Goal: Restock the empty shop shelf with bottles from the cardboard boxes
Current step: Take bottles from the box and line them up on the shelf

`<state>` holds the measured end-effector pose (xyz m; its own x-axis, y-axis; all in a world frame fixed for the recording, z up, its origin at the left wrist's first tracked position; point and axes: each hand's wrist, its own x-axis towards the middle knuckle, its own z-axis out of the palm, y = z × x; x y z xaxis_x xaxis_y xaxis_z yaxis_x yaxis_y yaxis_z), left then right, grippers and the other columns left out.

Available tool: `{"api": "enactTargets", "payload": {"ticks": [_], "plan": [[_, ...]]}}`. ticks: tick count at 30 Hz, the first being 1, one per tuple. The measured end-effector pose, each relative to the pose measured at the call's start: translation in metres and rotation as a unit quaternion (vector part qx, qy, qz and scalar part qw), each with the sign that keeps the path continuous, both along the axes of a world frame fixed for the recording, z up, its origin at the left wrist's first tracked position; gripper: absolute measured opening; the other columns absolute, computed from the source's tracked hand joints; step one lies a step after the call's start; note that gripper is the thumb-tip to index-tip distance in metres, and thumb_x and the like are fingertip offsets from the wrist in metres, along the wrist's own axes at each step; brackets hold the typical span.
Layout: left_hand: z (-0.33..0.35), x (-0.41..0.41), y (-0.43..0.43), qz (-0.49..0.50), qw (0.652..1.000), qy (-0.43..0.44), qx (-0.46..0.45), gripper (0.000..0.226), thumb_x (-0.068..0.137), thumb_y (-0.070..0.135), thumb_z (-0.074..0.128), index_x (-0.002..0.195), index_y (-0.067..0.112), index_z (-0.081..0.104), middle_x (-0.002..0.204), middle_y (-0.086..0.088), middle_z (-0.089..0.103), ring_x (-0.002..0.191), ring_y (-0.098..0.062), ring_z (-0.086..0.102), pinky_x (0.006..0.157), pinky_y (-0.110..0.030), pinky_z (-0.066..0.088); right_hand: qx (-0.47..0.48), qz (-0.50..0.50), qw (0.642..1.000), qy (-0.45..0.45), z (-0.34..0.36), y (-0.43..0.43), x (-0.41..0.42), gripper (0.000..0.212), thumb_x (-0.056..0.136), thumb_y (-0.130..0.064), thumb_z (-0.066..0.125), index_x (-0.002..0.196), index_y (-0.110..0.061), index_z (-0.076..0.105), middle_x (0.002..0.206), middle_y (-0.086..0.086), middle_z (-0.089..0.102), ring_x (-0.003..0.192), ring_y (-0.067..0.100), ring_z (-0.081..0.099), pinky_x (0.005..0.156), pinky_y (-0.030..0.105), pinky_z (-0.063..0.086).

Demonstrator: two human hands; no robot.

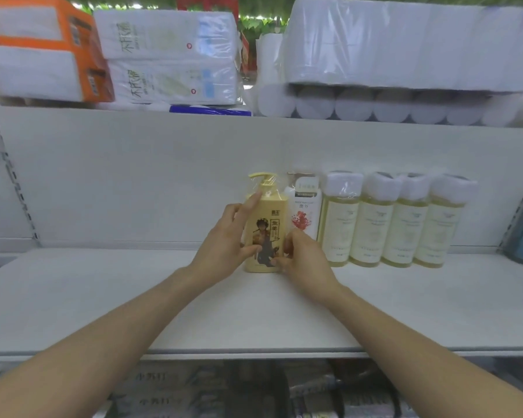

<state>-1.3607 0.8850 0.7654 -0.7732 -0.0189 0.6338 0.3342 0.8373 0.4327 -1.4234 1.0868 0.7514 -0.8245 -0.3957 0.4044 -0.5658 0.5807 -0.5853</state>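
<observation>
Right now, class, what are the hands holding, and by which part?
The yellow pump bottle on the shelf: left hand around its left side, forefinger near the shoulder; right hand at its lower right side.

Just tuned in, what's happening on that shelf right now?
A person holds a yellow pump bottle upright on the white shelf with both hands: left hand on its left side, right hand at its lower right. It stands beside a white bottle, with four pale bottles in a row further right.
</observation>
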Motion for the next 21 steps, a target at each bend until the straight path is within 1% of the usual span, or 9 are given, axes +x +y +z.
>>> {"api": "enactTargets", "payload": {"ticks": [2,5,7,9,13,18,19,21], "plan": [[0.001,-0.009,-0.002,0.007,1.000,-0.004,0.006,0.121,0.086,0.015,0.087,0.163,0.062,0.006,0.136,0.009,0.040,0.104,-0.015,0.061,0.087,-0.045,0.061,0.025,-0.018,1.000,0.004,0.002,-0.006,-0.006,0.035,0.089,-0.028,0.083,0.087,-0.024,0.048,0.093,-0.004,0.065,0.083,0.017,0.062,0.063,0.032,0.049],[0.002,-0.022,-0.006,0.011,1.000,-0.012,0.010,0.119,0.087,0.014,0.085,0.164,0.058,0.007,0.138,0.006,0.040,0.105,-0.017,0.061,0.088,-0.046,0.061,0.068,-0.053,0.996,0.018,0.002,-0.014,-0.012,0.027,0.094,-0.038,0.077,0.092,-0.018,0.058,0.093,0.000,0.067,0.084,0.023,0.065,0.069,0.040,0.055],[0.001,-0.027,-0.009,0.011,1.000,-0.014,0.016,0.118,0.088,0.013,0.084,0.166,0.056,0.007,0.139,0.005,0.040,0.108,-0.019,0.061,0.088,-0.047,0.061,0.098,-0.081,0.992,0.027,0.001,-0.019,-0.012,0.029,0.097,-0.045,0.071,0.095,-0.017,0.064,0.093,0.001,0.068,0.084,0.026,0.066,0.070,0.039,0.057],[0.000,-0.031,-0.012,0.011,1.000,-0.014,0.020,0.116,0.088,0.012,0.083,0.166,0.053,0.008,0.139,0.005,0.040,0.107,-0.019,0.062,0.087,-0.046,0.061,0.120,-0.099,0.987,0.029,0.000,-0.024,-0.014,0.031,0.099,-0.048,0.067,0.096,-0.017,0.068,0.092,0.002,0.069,0.083,0.027,0.067,0.071,0.039,0.058],[-0.001,-0.037,-0.015,0.015,1.000,-0.012,0.018,0.113,0.090,0.011,0.081,0.168,0.050,0.009,0.140,0.003,0.040,0.108,-0.019,0.062,0.087,-0.046,0.062,0.140,-0.118,0.983,0.032,0.001,-0.030,-0.017,0.033,0.101,-0.050,0.065,0.096,-0.018,0.072,0.092,0.002,0.070,0.083,0.028,0.068,0.069,0.036,0.056],[-0.004,-0.040,-0.015,0.029,0.999,-0.018,0.014,0.111,0.092,0.013,0.081,0.166,0.053,0.008,0.144,0.002,0.038,0.094,-0.017,0.068,0.084,-0.046,0.062,0.157,-0.120,0.979,0.043,0.001,-0.033,-0.015,0.030,0.103,-0.045,0.062,0.096,-0.018,0.071,0.090,0.003,0.068,0.080,0.028,0.066,0.068,0.036,0.056],[-0.005,-0.040,-0.015,0.032,0.999,-0.019,0.011,0.111,0.092,0.014,0.081,0.166,0.052,0.008,0.145,0.002,0.038,0.096,-0.017,0.068,0.085,-0.047,0.062,0.158,-0.117,0.979,0.045,0.001,-0.032,-0.014,0.029,0.103,-0.044,0.061,0.095,-0.017,0.069,0.089,0.003,0.068,0.079,0.029,0.066,0.068,0.037,0.056],[-0.006,-0.037,-0.014,0.040,0.999,-0.018,0.001,0.110,0.092,0.016,0.082,0.168,0.048,0.009,0.147,0.001,0.035,0.110,-0.019,0.063,0.086,-0.048,0.062,0.156,-0.110,0.980,0.054,0.000,-0.026,-0.010,0.028,0.104,-0.043,0.060,0.092,-0.018,0.066,0.087,0.002,0.067,0.078,0.028,0.065,0.065,0.036,0.054]]}}
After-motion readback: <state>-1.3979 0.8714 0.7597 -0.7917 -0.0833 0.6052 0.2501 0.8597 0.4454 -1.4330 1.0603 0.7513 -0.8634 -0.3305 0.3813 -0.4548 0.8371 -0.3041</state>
